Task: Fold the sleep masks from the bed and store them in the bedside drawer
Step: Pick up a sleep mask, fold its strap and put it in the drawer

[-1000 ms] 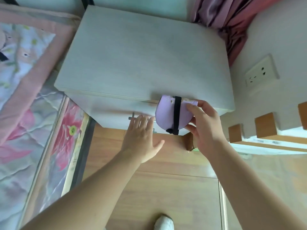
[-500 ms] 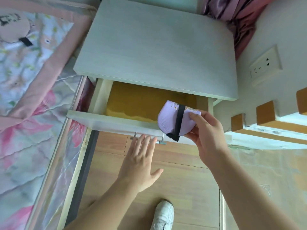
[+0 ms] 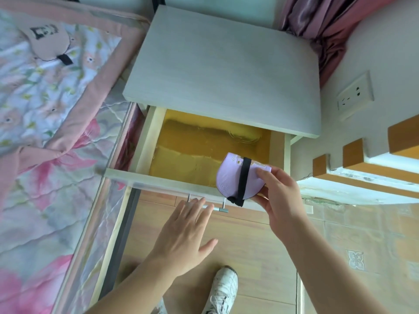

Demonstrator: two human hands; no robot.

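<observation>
Looking down past your forearms, you see one white lace-up sneaker [image 3: 223, 291] on the pale wood-plank floor [image 3: 254, 252], its lower part cut off by the frame edge. Your left hand [image 3: 183, 236] is spread wide, palm down, its fingertips over the slim metal bar handle [image 3: 217, 208] on the drawer front; whether they touch it you cannot tell, since the hand covers most of the bar. Your right hand [image 3: 278, 196] pinches the folded lilac fabric sleep mask [image 3: 235, 177], a half-round shape wrapped by its black elastic strap [image 3: 243, 177], holding it over the front right corner of the open white wooden bedside drawer [image 3: 145, 146]. The mask hides that corner, and the small print along its top edge is too fine to read. The drawer floor is lined with yellow paper [image 3: 192, 152], its back part in shadow beneath the whitewashed nightstand top [image 3: 222, 71]. Farther left, a second pink sleep mask [image 3: 48, 43] lies flat on the floral quilt with pink border [image 3: 45, 105], its dark printed pattern blurred. On the right wall sits a white power socket [image 3: 354, 96], with a pink curtain [image 3: 326, 26] behind.
</observation>
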